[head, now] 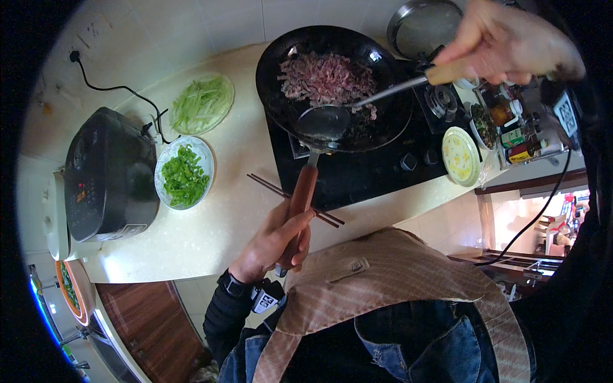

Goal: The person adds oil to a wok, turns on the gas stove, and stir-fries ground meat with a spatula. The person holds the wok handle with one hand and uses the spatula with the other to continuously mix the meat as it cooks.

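A black wok [392, 129] sits over the left burner of a black gas cooktop [345, 182]. Browned, still partly pink sliced meat [330, 79] is heaped on its far side. My left hand [275, 239] grips the wok's reddish-brown wooden handle [304, 189] near its end. With my right hand [503, 45], blurred and high at the right, I hold the wooden grip of a metal cooking ladle [392, 91]. The ladle's dark head lies in the wok at the near edge of the meat. A pair of brown chopsticks [266, 183] rests on the counter, crossing beneath the wok handle.
Left on the counter [230, 143] stand a plate of pale green shreds [201, 105], a plate of chopped green pepper [186, 177] and a black rice cooker [112, 177]. To the right are a yellow-patterned plate [460, 157], a bare burner [440, 103] and a rack of seasoning bottles [519, 139].
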Demonstrator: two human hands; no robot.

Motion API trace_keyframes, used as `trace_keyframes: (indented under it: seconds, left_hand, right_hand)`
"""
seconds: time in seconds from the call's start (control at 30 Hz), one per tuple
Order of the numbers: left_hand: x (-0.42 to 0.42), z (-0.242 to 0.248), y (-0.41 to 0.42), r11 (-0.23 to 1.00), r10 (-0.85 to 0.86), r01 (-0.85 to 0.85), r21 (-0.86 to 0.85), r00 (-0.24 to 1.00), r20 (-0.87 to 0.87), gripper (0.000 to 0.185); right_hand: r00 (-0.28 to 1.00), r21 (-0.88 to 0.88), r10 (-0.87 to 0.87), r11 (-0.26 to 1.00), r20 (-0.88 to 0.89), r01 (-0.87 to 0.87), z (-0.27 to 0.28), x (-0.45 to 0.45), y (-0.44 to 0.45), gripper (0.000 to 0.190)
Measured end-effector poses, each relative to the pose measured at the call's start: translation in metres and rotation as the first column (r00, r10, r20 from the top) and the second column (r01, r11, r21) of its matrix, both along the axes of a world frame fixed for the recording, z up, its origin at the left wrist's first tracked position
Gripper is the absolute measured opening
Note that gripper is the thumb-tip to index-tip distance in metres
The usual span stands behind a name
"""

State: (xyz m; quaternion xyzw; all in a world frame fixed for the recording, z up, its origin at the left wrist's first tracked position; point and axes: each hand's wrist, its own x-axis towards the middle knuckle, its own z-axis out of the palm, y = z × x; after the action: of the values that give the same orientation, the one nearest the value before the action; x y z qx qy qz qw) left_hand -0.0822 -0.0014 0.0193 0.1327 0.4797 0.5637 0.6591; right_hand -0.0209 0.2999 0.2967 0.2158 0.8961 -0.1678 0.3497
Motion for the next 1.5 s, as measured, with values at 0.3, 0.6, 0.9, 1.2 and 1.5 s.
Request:
trace_keyframes:
  seconds: [0.3,0.6,0.9,1.2,1.5]
  left_hand:
    - [-0.005,0.000,-0.001,1.000,-0.006,0.006,-0.008,1.000,0.023,0.027]
    - [-0.006,0.001,-0.002,1.000,-0.005,0.005,0.012,1.000,0.023,0.027]
    - [-0.006,0.002,-0.003,1.000,0.012,-0.012,-0.007,1.000,0.012,0.027]
    - [-0.004,0.005,-0.002,0.999,0.031,-0.031,-0.010,0.999,0.025,0.028]
    - [-0.001,0.001,0.000,0.999,0.052,-0.052,0.000,0.998,0.034,0.027]
  right_hand:
    - [0.993,-0.080,0.053,0.996,0.109,-0.044,0.011,-0.008,-0.003,0.034]
    - [0.993,-0.105,0.002,0.994,0.119,0.011,0.011,-0.020,-0.005,0.033]
    - [0.992,-0.097,-0.070,0.992,0.106,0.081,0.009,-0.026,0.001,0.035]
    - [0.997,-0.022,-0.031,0.999,0.075,0.033,0.001,-0.024,0.001,0.033]
    - [0.999,-0.009,-0.030,0.999,0.039,0.031,-0.001,-0.019,-0.015,0.032]
